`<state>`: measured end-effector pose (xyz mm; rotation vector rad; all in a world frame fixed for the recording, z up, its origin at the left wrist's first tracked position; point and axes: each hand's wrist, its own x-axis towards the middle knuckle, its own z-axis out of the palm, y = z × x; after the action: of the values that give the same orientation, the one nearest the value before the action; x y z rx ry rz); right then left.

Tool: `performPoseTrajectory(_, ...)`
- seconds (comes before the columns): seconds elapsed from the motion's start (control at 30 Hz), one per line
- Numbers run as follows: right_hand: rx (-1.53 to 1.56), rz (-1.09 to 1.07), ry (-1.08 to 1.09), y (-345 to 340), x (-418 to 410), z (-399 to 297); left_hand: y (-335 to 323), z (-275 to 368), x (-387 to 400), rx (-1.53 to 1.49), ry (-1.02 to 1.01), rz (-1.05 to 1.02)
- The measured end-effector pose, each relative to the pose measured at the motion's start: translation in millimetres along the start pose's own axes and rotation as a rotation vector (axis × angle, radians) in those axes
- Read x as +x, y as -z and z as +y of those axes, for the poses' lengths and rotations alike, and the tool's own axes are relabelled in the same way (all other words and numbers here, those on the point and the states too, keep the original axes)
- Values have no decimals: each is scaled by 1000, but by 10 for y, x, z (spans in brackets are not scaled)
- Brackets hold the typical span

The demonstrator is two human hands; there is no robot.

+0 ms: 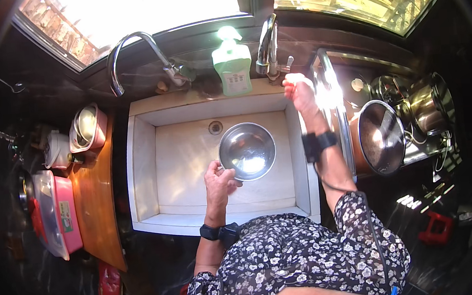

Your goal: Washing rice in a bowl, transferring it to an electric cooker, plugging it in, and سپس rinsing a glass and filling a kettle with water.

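My left hand (220, 180) grips the rim of a round stainless steel bowl (247, 148) at its lower left side. The bowl is over the white sink basin (142, 167), its shiny inside turned up; whether water lies in it I cannot tell. At the sink's back right corner, my right hand (299, 90) is raised with curled fingers, just below the lever of the right chrome faucet (269, 51). The hand is partly blurred, and nothing shows in it. The drain (215, 127) is visible behind the bowl.
A green pump bottle (234, 70) stands on the back ledge beside a second curved faucet (140, 38). Right of the sink, a metal rack (336, 98) holds a large pot (381, 138). On the left, a wooden board (94, 192) adjoins a pink lidded box (68, 214).
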<state>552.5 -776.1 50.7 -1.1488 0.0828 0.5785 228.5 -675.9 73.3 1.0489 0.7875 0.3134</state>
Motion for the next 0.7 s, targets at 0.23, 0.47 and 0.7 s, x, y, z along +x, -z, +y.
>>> performPoseTrajectory(0.23,-859,-364,727,26,-1740,373,103,38,-33,32,-15,-17)
performPoseTrajectory(0.47,-1286,-471,1044,70,-2436,549,252,-67,-9,66,81,-151)
performPoseTrajectory(0.7,-912,-222,554,114,-2715,1015,590,-350,-86,21,19,-244)
